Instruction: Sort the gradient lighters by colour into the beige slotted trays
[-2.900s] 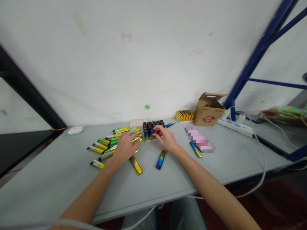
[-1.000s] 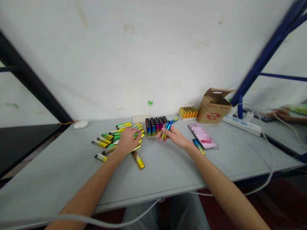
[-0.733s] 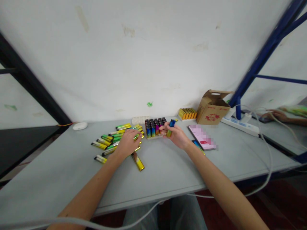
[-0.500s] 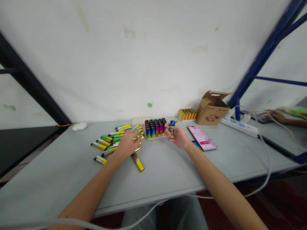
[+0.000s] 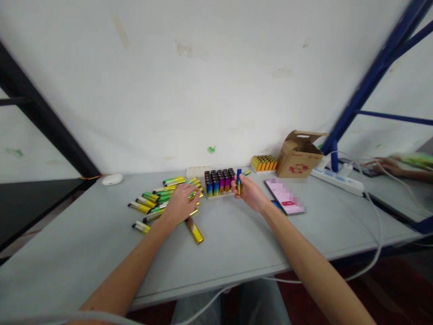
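My right hand is closed around a small blue-and-yellow metallic tube, holding it upright just right of the filled rack. In that white rack, several similar tubes with dark tops stand in rows, coloured blue, yellow and purple. My left hand hovers over the pile at left, its fingers pinched on a yellow-green tube partly hidden by them. Around it lie several yellow, green and white tubes with dark ends. A loose yellow metallic tube rests on the table nearer me.
An off-white holed tray sits by the wall. Orange-yellow tubes, a cardboard box, a phone and a power strip stand or lie right. A white case is at left. Another person's hand shows at far right.
My right hand has turned the blue-and-yellow tube, so its narrow side now shows instead of its wider face. My left hand has stayed nearly still.
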{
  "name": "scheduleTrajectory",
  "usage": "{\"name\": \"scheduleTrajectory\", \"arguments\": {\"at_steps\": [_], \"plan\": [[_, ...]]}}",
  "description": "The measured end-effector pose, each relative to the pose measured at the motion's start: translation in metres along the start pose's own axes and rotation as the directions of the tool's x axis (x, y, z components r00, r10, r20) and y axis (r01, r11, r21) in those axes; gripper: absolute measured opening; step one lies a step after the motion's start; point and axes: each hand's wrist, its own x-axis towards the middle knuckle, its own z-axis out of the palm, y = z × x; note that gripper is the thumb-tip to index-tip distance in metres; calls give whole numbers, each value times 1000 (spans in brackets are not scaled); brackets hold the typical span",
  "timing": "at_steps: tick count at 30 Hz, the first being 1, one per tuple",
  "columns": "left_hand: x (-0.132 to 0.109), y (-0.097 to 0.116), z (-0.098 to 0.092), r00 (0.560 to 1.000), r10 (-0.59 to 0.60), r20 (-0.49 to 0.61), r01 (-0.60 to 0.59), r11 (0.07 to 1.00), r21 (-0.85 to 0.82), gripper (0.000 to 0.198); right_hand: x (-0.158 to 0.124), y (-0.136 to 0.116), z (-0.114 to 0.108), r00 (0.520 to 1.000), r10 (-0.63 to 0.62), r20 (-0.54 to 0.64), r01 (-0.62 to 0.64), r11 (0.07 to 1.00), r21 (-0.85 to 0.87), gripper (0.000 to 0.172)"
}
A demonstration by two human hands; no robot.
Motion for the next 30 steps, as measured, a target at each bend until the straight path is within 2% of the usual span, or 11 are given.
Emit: {"name": "scheduleTrajectory", "arguments": {"at_steps": [3,7,10,12,15,21,30], "plan": [[0,0,0,1000,-16,10,16,1000,-3,29,-1,2,1,999,-26,-24,25,998,-50,36],[-1,-1,1,999,-31,25,32,999,-23,30,-2,0,1,999,-38,-22,38,999,-17,32],[-2,-2,3,998,-35,50,37,999,-30,28,-2,-4,1,998,55,-6,-55,998,29,34],[-3,-3,3,998,-37,59,39,999,-30,28,-2,-7,0,991,132,-4,-132,990,58,42],[-3,-3,2,998,-35,58,37,999,-34,28,-2,-8,-2,985,174,-2,-173,982,80,48],[-3,-3,2,999,-19,38,20,999,-30,25,-2,-5,-3,980,197,20,-198,977,81,43],[-2,-1,1,999,-17,44,18,999,-26,27,2,0,-1,969,245,-31,-241,965,106,37]]}}
